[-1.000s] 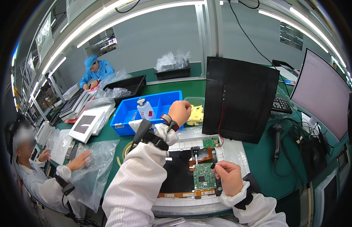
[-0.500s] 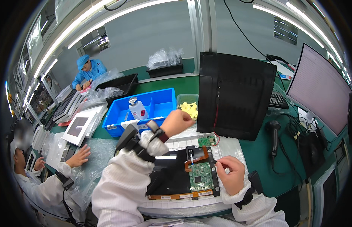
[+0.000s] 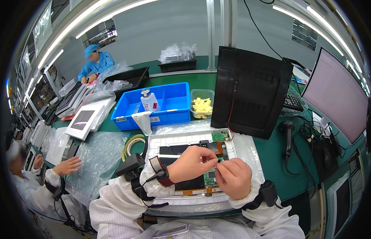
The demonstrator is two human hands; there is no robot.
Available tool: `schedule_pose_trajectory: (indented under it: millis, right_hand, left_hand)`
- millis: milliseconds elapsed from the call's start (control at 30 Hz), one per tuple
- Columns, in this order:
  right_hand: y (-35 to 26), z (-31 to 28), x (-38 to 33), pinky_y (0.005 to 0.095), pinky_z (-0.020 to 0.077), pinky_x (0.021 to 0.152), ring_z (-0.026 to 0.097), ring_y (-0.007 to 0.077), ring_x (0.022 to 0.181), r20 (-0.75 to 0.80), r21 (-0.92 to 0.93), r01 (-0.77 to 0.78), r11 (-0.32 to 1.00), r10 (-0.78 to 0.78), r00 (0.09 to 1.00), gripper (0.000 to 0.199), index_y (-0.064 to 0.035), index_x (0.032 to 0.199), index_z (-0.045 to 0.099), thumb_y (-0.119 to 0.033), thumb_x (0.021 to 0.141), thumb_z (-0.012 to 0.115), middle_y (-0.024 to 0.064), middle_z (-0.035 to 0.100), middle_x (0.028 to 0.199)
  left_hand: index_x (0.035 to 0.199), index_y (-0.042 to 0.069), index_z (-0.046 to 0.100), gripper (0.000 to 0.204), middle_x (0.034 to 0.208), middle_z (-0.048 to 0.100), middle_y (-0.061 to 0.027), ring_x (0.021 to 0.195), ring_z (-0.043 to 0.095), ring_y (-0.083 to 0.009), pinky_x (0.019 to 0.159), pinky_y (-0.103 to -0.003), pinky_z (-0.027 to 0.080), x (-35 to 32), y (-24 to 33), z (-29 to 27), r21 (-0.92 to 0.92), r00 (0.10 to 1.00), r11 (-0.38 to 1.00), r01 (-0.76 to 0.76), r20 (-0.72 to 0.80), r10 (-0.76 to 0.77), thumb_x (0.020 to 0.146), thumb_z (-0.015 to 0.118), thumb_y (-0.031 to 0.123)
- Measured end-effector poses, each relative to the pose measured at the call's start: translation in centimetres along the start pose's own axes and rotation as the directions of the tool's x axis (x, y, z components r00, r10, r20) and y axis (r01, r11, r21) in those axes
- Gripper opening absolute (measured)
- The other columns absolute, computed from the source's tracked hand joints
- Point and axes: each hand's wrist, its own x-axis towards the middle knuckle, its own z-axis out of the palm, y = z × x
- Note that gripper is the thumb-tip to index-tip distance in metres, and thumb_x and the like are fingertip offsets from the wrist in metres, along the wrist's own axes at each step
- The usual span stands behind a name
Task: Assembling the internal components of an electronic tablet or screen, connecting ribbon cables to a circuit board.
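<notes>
My left hand (image 3: 192, 164) and my right hand (image 3: 235, 178) meet over an opened flat device with a white frame (image 3: 154, 140). Fingertips of both hands are pinched together, nearly touching; whatever small thing they hold is too small to make out. Beneath them lies a green circuit board (image 3: 210, 181), partly covered by my fingers. An orange flex cable (image 3: 219, 148) runs beside it, and another orange strip (image 3: 189, 192) follows the device's near edge. A smaller green board (image 3: 220, 136) sits at the frame's far edge, joined to a red wire.
Behind the device are a blue divided bin (image 3: 175, 116) holding a bottle (image 3: 150, 102), and a clear tub of yellow pieces (image 3: 202, 105). A black panel (image 3: 253, 91) stands upright. Tape (image 3: 126, 153) lies left; a scanner (image 3: 287, 137) and monitor (image 3: 335, 93) are right. A co-worker's hand (image 3: 67, 165) is at left.
My left hand has come down from near the yellow pieces to the circuit board. My right hand has moved slightly left to meet it. The view has shifted a little.
</notes>
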Motion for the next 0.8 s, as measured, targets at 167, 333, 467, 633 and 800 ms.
schedule_pose_trajectory:
  millis: [167,333,467,633,800]
  right_hand:
    - [1.5,-1.8,1.8,0.0276,0.043,0.057,0.053,0.0218,0.067,0.231,0.407,-0.309,0.859,0.23,0.945,0.018,-0.0027,0.076,0.059,-0.002,0.059,0.063,0.0079,0.055,0.076]
    - [2.7,-2.1,3.3,0.0254,0.0388,0.065,0.049,0.0172,0.081,0.567,0.514,-0.57,0.641,0.245,0.787,0.012,-0.0022,0.074,0.058,-0.004,0.065,0.065,0.007,0.05,0.088]
    - [3.2,-1.3,3.1,0.0268,0.0385,0.069,0.047,0.0177,0.082,0.542,0.525,-0.504,0.686,0.187,0.819,0.01,-0.0019,0.07,0.056,-0.003,0.064,0.065,0.0067,0.048,0.086]
    - [4.6,-0.2,3.7,0.0301,0.0387,0.067,0.048,0.0219,0.077,0.374,0.415,-0.442,0.795,0.294,0.88,0.01,-0.0008,0.065,0.055,-0.004,0.063,0.064,0.0078,0.047,0.079]
    - [9.1,4.1,2.1,0.0276,0.038,0.068,0.048,0.0169,0.078,0.528,0.298,-0.614,0.731,0.409,0.744,0.01,-0.002,0.066,0.056,-0.008,0.064,0.065,0.0056,0.047,0.082]
  left_hand:
    - [0.08,0.003,0.059,0.011,0.069,0.055,-0.0055,0.059,0.049,-0.0128,0.051,-0.024,0.04,-0.8,0.1,-0.7,0.185,0.977,0.961,-0.207,-0.002,0.211,0.072,0.058,0.01]
    - [0.081,0.004,0.059,0.013,0.072,0.055,-0.0069,0.067,0.051,-0.0188,0.055,-0.028,0.042,-0.8,-0.5,-0.6,0.236,0.956,0.927,-0.291,0.041,0.289,0.069,0.057,0.007]
    - [0.084,0.004,0.059,0.015,0.072,0.056,-0.0057,0.067,0.051,-0.0168,0.055,-0.026,0.042,-0.5,-0.9,-0.6,0.23,0.952,0.925,-0.302,0.025,0.305,0.069,0.056,0.006]
    - [0.096,-0.003,0.057,0.032,0.069,0.059,-0.0151,0.062,0.058,-0.019,0.058,-0.028,0.044,1.3,-2.7,-1.3,0.064,0.972,0.99,0.124,-0.211,-0.108,0.066,0.05,0.007]
    - [0.083,-0.001,0.06,0.02,0.077,0.058,-0.0119,0.076,0.054,-0.0258,0.068,-0.033,0.043,3.8,-6.9,-0.9,0.502,0.919,0.845,-0.185,-0.216,0.33,0.065,0.051,0.003]
